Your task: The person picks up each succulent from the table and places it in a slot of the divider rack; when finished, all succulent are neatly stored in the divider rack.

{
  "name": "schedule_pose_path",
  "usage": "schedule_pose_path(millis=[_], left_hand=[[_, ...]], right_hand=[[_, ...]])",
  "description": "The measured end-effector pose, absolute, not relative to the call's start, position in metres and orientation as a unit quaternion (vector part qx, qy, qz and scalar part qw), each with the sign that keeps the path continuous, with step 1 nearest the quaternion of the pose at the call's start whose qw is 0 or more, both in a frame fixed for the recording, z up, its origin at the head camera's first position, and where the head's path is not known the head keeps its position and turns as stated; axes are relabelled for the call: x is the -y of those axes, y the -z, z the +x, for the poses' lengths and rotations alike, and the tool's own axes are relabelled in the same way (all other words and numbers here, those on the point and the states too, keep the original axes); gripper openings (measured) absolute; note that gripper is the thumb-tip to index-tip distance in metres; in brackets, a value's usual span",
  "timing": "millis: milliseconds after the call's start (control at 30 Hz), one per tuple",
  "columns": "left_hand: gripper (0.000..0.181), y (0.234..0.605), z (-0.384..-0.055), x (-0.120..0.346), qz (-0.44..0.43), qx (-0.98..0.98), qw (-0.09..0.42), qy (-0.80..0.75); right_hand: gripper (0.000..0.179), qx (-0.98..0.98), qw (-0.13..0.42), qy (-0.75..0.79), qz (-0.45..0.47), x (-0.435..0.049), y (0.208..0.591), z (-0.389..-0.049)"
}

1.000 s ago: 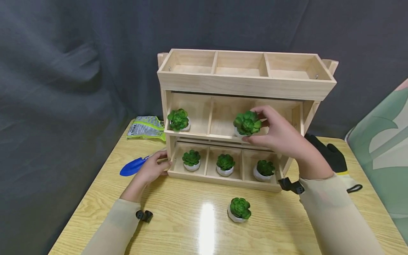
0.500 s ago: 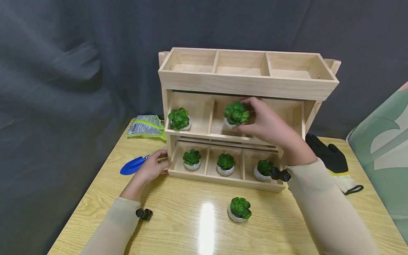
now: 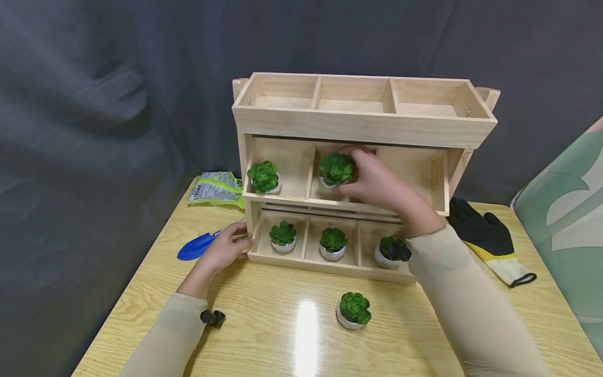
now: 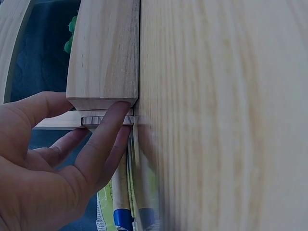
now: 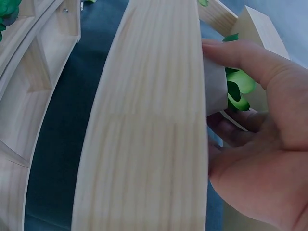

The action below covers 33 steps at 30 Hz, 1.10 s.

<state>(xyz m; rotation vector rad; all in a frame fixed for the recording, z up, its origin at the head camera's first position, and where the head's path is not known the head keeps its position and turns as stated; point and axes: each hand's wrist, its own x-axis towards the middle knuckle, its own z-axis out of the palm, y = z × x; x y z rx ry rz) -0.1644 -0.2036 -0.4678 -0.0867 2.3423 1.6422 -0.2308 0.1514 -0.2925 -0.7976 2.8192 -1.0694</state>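
My right hand (image 3: 374, 178) grips a potted succulent (image 3: 335, 169) by its white pot, inside the middle compartment of the wooden plant stand's (image 3: 363, 123) middle tier. In the right wrist view the front board hides part of that pot (image 5: 215, 86); thumb and fingers lie on either side of it. My left hand (image 3: 226, 248) holds the left end of the bottom tier, its thumb and fingers around the wooden corner (image 4: 102, 57) in the left wrist view. Another succulent (image 3: 264, 177) sits in the middle tier's left compartment. One more (image 3: 353, 310) stands on the table in front.
Bottom-tier compartments hold a left succulent (image 3: 283, 235), a middle one (image 3: 333, 242) and a right one (image 3: 388, 254), partly behind my wrist camera. Left of the stand lie a green-and-grey bag (image 3: 215, 188) and a blue trowel (image 3: 195, 247). Black-and-yellow gloves (image 3: 490, 235) lie at right.
My right hand has carried the succulent leftward, from the right part of the middle compartment to near its left divider. The left hand has stayed on the bottom tier's end.
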Motion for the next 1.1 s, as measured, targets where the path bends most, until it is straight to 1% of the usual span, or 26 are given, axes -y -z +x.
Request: schedule_pose_path(millis=[433,867,1100], left_hand=[[0.059,0.4705,-0.1650,0.2023,-0.032,-0.814,0.139,-0.563],[0.060,0.4679,-0.1615,0.2027,-0.028,-0.811,0.137,-0.568],[0.059,0.4697,-0.1633,0.2026,-0.032,-0.810,0.134,-0.570]], right_hand=[[0.072,-0.921,0.019,0.291,-0.258,-0.1436,0.2951,-0.2309],[0.074,-0.923,0.025,0.288,-0.255,-0.1407,0.2949,-0.2309],[0.070,-0.920,0.032,0.296,-0.254,-0.1412,0.2949,-0.2294]])
